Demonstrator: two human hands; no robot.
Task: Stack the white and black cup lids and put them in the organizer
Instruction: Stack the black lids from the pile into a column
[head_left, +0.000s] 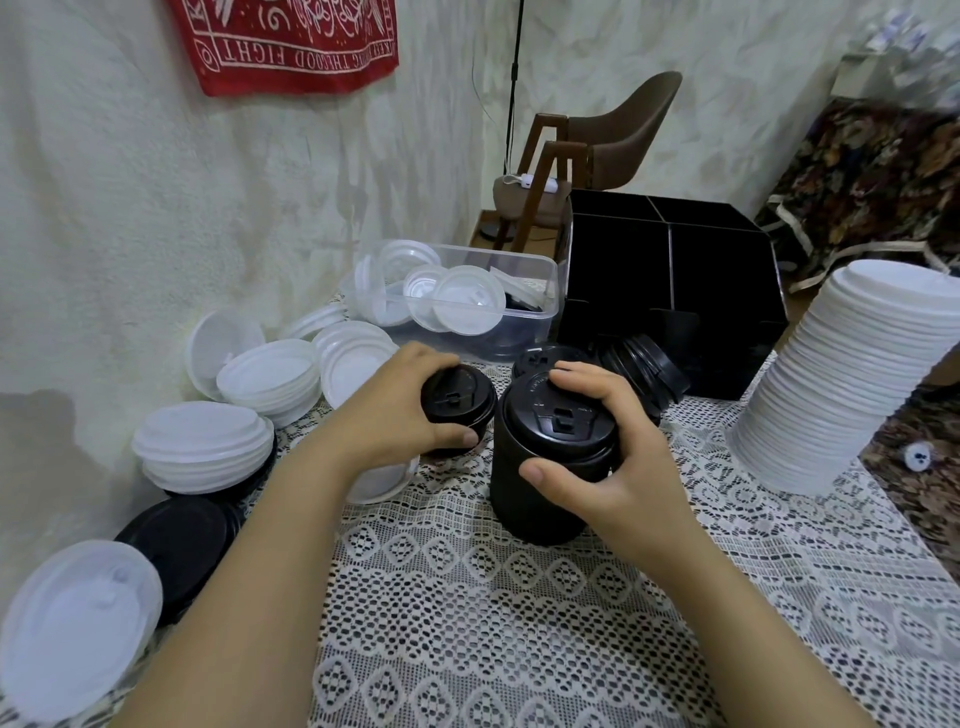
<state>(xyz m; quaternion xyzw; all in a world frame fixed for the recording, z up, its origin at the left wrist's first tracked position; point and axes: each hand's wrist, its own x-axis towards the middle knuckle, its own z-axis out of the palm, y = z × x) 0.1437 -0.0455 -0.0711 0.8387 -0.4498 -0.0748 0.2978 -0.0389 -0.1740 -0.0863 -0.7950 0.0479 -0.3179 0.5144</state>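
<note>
My right hand grips the top of a tall stack of black lids standing on the lace tablecloth in the middle. My left hand holds a short stack of black lids just left of it, fingers over the far rim and thumb on the near side. More black lids lie toppled behind the tall stack. The black organizer with several compartments stands behind them. A tall leaning stack of white lids stands at the right. Loose white lids are piled at the left.
A clear plastic tub holding white and black lids sits left of the organizer. White lids and black lids lie along the left edge by the wall. A brown chair stands beyond the table.
</note>
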